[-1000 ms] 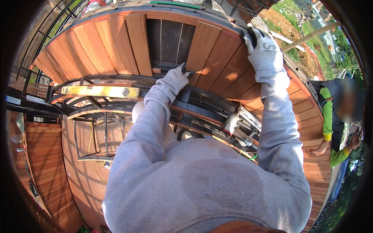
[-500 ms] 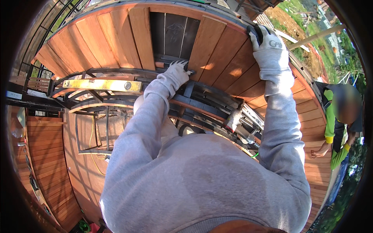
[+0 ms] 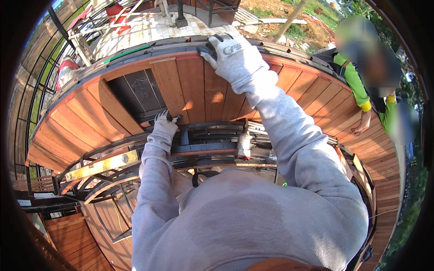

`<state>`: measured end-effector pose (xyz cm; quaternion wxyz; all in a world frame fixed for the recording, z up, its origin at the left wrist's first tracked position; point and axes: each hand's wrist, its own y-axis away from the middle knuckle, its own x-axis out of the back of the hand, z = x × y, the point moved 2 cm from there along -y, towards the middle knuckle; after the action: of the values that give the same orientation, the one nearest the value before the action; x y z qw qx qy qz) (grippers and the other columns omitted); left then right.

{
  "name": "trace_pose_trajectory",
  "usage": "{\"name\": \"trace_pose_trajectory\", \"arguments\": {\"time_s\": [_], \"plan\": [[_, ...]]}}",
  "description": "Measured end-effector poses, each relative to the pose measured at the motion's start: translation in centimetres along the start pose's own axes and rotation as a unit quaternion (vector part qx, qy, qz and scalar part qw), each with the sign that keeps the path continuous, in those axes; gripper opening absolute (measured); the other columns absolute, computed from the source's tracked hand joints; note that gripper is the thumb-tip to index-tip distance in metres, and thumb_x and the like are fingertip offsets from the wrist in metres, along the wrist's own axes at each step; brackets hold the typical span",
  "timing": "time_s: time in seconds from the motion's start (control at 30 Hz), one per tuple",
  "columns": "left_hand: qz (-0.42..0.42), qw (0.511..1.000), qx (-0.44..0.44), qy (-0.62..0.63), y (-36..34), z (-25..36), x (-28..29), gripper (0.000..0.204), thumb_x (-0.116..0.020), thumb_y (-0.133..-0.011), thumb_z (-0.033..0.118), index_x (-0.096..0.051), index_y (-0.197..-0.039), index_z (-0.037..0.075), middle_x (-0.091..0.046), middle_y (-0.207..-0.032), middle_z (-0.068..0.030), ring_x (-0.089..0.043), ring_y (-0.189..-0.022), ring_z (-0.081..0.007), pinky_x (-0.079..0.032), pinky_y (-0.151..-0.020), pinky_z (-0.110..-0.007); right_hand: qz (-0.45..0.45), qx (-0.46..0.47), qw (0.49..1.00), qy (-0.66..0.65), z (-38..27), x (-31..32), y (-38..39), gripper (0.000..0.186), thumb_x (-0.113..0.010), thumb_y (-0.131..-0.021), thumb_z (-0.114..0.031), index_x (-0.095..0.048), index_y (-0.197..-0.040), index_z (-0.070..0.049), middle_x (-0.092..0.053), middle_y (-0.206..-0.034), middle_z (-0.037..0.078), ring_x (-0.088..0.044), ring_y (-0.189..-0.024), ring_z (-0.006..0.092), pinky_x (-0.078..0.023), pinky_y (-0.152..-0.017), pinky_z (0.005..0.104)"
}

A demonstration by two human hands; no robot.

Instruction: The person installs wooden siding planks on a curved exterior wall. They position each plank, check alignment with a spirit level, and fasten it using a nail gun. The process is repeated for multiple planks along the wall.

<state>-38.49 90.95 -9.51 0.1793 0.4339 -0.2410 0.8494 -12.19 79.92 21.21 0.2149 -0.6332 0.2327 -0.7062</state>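
My left hand (image 3: 163,126), in a pale glove with dark fingertips, rests at the inner edge of the curved plank surface, beside a dark gap (image 3: 138,97) between planks. Its fingers reach forward, apart, and the thumb points toward the end of a reddish wooden plank (image 3: 169,88). What lies under the palm is hidden. Across the planks, my right hand (image 3: 228,52), gloved alike, grips the curved outer rim (image 3: 181,53), its fingers bent over the edge. Chalk-like marks show on the dark sheet in the gap.
A yellow spirit level (image 3: 101,166) lies on curved dark metal framing (image 3: 199,148) at left. A power tool with a pale ribbed body (image 3: 244,145) sits on the framing. At right, a person's hand (image 3: 361,124) in a green sleeve hangs over the planks. Pale paving (image 3: 158,31) lies beyond the rim.
My view has swung to the right and tilted farther up, so both hands appear farther left. They stay at the inner edge and the outer rim. More paving shows beyond.
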Motion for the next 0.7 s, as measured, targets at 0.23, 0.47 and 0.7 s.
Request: {"name": "trace_pose_trajectory", "arguments": {"time_s": [0.23,0.47,0.7], "plan": [[-0.031,0.925,0.128,0.357,-0.7,2.4,0.6,0.043,-0.075,-0.086,-0.001,-0.061,-0.126,0.002,-0.069,-0.116,-0.0116,-0.067,-0.103,-0.0208,-0.054,-0.090,-0.033,0.028,0.023,0.999,0.021,1.0,1.1,1.0,0.051,-0.052,-0.100,-0.052,-0.066,-0.124,-0.009,-0.068,-0.118,0.014,-0.065,-0.112,0.0300,-0.056,-0.091,0.0438],[0.017,0.882,0.087,0.462,-0.4,2.3,0.1,0.042,-0.069,-0.089,-0.006,-0.059,-0.129,0.000,-0.069,-0.118,-0.0099,-0.066,-0.103,-0.0183,-0.053,-0.090,-0.029,-0.032,-0.019,0.996,-0.083,1.2,2.3,1.3,0.048,-0.056,-0.099,-0.050,-0.068,-0.116,-0.006,-0.069,-0.112,0.015,-0.066,-0.106,0.0321,-0.056,-0.090,0.0442],[0.114,0.890,0.097,0.431,6.4,6.1,5.1,0.039,-0.066,-0.093,-0.004,-0.058,-0.130,0.001,-0.065,-0.122,-0.0089,-0.062,-0.110,-0.0184,-0.052,-0.094,-0.031,-0.015,-0.012,0.994,-0.112,2.0,2.8,1.5,0.051,-0.057,-0.098,-0.049,-0.067,-0.122,-0.005,-0.068,-0.118,0.017,-0.062,-0.114,0.0349,-0.051,-0.098,0.0449]]}}
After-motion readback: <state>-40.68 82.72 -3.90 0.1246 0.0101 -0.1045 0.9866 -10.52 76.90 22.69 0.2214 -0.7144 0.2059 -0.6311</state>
